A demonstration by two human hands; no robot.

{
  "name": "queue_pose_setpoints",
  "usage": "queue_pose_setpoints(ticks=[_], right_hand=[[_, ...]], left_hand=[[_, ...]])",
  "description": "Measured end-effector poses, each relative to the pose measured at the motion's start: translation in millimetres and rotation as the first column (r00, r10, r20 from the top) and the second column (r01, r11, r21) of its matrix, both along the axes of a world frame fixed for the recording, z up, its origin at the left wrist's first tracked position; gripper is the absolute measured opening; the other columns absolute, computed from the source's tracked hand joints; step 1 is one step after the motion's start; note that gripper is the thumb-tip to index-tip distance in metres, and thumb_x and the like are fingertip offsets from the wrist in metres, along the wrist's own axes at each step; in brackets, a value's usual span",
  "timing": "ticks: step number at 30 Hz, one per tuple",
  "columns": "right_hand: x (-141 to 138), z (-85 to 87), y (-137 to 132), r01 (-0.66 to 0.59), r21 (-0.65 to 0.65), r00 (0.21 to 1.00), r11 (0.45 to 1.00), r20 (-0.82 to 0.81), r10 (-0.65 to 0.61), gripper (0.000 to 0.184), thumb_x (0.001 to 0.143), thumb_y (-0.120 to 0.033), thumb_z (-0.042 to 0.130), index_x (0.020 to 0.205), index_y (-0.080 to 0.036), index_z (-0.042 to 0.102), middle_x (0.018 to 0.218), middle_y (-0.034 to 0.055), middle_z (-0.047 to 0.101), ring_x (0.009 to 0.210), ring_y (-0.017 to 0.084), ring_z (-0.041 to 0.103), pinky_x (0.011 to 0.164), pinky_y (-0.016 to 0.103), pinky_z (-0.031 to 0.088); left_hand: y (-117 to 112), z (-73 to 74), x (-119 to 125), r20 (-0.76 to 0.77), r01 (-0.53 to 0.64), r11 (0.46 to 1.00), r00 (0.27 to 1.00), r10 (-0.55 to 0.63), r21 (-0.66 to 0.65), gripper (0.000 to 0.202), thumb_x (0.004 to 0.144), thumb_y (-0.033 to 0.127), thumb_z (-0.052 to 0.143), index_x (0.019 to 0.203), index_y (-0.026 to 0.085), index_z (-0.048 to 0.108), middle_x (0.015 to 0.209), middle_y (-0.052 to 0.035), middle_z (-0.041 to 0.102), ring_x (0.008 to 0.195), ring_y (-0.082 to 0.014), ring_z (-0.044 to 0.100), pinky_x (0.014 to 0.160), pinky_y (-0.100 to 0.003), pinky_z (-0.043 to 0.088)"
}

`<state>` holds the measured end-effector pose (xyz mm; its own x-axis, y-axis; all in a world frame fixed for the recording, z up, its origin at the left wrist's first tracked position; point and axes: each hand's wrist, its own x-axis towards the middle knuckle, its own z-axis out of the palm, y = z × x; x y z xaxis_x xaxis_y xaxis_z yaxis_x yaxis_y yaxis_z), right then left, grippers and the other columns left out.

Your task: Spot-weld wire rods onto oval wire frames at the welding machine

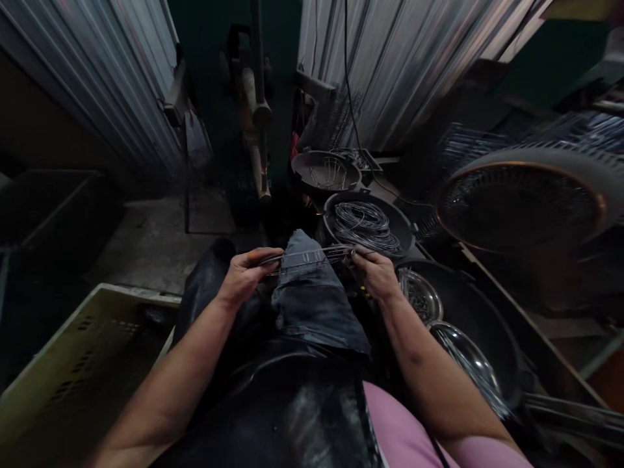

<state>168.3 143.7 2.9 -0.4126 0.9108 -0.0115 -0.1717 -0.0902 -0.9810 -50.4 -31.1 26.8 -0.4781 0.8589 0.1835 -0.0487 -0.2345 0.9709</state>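
Observation:
A small wire frame [307,257] lies across my raised knee, which is covered by a grey cloth [312,292]. My left hand [246,273] is closed on the frame's left end, fingers curled over the wires. My right hand [375,273] pinches the frame's right end. Both forearms reach forward over a dark apron on my lap.
A dark bowl with coiled wire [365,224] sits just beyond my right hand, and another bowl with bent wire pieces [325,170] behind it. Shiny metal dishes [422,296] lie at the right. A pale plastic crate [73,364] stands at the left. A fan grille [521,201] is at the right.

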Motion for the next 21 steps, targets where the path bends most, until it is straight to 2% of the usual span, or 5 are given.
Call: queue_pose_setpoints(ticks=[5,11,16,19,21], right_hand=[[20.5,-24.2,2.1,-0.103,0.23,0.99,0.968,0.122,0.076,0.029,0.063,-0.032,0.072,0.091,-0.022,0.07,0.1,0.0035,0.068,0.093,0.02,0.061,0.089,0.037,0.046],[45.5,-54.3,-10.0,-0.133,0.373,0.965,0.918,0.261,0.034,0.022,0.068,-0.032,0.068,0.088,-0.023,0.071,0.095,0.0036,0.069,0.093,0.02,0.063,0.092,0.038,0.047],[46.7,-59.7,-16.9,-0.105,0.424,0.953,0.9,0.302,-0.03,0.022,0.072,-0.034,0.064,0.09,-0.023,0.07,0.095,0.0036,0.069,0.091,0.02,0.064,0.091,0.038,0.048],[46.5,-60.1,-16.0,-0.11,0.446,0.947,0.888,0.319,-0.043,0.022,0.071,-0.035,0.064,0.088,-0.023,0.071,0.094,0.0036,0.069,0.089,0.02,0.064,0.089,0.038,0.049],[47.6,-61.5,-15.4,-0.112,0.445,0.942,0.888,0.332,-0.047,0.022,0.071,-0.035,0.063,0.088,-0.023,0.071,0.094,0.0035,0.069,0.089,0.02,0.064,0.089,0.037,0.049]], left_hand=[[-14.0,-10.1,0.2,-0.68,0.115,0.992,0.723,-0.118,-0.051,0.033,0.072,0.011,0.059,0.098,0.028,0.069,0.109,-0.0047,0.062,0.116,-0.0229,0.042,0.1,-0.04,0.03],[-25.7,-37.0,4.1,-0.743,0.213,0.897,0.504,-0.44,-0.387,0.06,0.059,0.007,0.062,0.115,0.03,0.059,0.132,-0.0073,0.044,0.119,-0.0276,0.04,0.098,-0.044,0.03],[-28.1,-36.0,4.7,-0.521,0.277,0.877,0.719,-0.46,-0.393,0.053,0.06,0.012,0.065,0.111,0.026,0.062,0.126,-0.0072,0.052,0.116,-0.0266,0.045,0.099,-0.04,0.031],[-25.2,-44.1,5.5,-0.259,0.102,0.958,0.95,-0.174,-0.269,0.041,0.062,0.018,0.069,0.104,0.019,0.066,0.11,-0.0087,0.062,0.106,-0.0249,0.053,0.095,-0.037,0.037],[-21.3,-53.0,6.3,-0.072,-0.128,0.963,0.991,0.114,-0.236,0.041,0.06,0.017,0.071,0.101,0.016,0.067,0.102,-0.0078,0.065,0.1,-0.0225,0.057,0.091,-0.034,0.04]])
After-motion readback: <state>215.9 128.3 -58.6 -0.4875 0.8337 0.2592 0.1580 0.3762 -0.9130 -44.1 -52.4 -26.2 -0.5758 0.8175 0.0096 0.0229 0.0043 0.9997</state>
